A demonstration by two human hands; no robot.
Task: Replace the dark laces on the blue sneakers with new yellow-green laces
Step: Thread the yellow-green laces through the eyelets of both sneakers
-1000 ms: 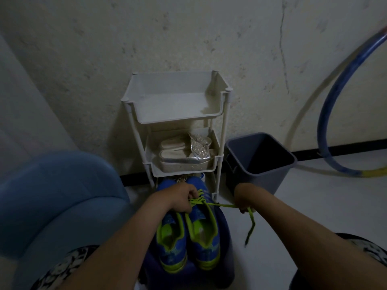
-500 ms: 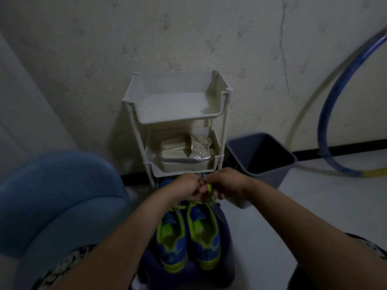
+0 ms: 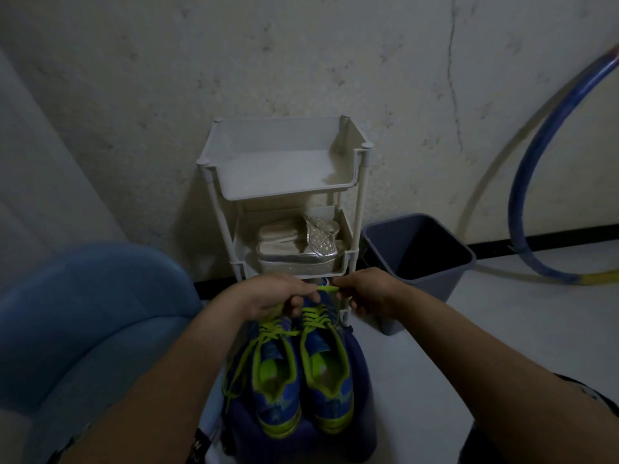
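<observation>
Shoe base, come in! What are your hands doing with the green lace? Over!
Left hand and right hand both pinch the yellow-green lace, stretched between them. Both blue sneakers show yellow-green lacing. Nothing blocks the hands.

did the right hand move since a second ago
Yes. The right hand has moved left, off the grey bin's front toward the white rack's right leg, pinching the yellow-green lace near the left hand.
</observation>
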